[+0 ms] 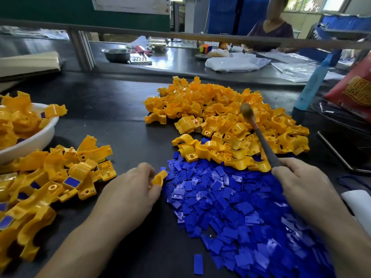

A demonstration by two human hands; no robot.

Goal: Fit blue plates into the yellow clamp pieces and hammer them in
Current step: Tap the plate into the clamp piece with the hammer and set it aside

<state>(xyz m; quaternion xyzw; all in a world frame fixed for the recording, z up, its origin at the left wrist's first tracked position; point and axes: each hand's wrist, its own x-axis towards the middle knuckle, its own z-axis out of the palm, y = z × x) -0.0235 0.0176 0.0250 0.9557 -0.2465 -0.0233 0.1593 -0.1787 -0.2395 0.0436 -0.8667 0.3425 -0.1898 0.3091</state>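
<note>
Indoors, over dark workbench [124,121], left grip [128,189] pinches a clamp [159,178], right grip [305,187] holds hammer [261,137].

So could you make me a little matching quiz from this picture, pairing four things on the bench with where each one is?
Things:
1. white plastic bowl
2. wooden-headed hammer with dark handle
3. single yellow plastic clamp piece
4. heap of flat blue plastic plates

Places:
A. gripped by the right hand
B. pinched in the left hand
C. far left, holding yellow pieces
D. loose on the dark table

Pairs: 1-C, 2-A, 3-B, 4-D.
</note>
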